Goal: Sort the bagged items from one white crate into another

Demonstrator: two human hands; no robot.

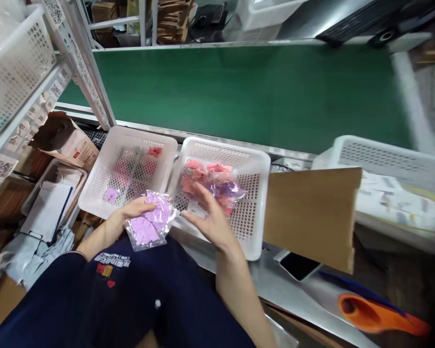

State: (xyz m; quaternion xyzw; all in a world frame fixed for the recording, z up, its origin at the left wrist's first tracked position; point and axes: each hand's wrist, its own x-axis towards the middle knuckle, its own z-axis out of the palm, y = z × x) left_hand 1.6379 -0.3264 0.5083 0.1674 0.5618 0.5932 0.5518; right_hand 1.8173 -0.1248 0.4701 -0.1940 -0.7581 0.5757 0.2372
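My left hand (139, 207) is closed on clear plastic packets (145, 229) filled with something lilac, held in front of my body. To the right, my right hand (212, 220) has thumb and fingers apart and holds nothing that I can see. It is over the near side of a white basket (259, 198) with pink, coral and purple packets (206, 176) heaped in it. Beside it on the left stands another white basket (94, 193). Through its mesh-like floor show a few red, pink and lilac pieces (111, 195).
Behind the baskets runs a green conveyor belt (239, 96). A cardboard sheet (311, 217), a phone (299, 266) and an orange-handled tool (369, 311) are on the right. A metal rack (90, 82), an open carton (72, 145) and a clipboard (45, 210) stand left.
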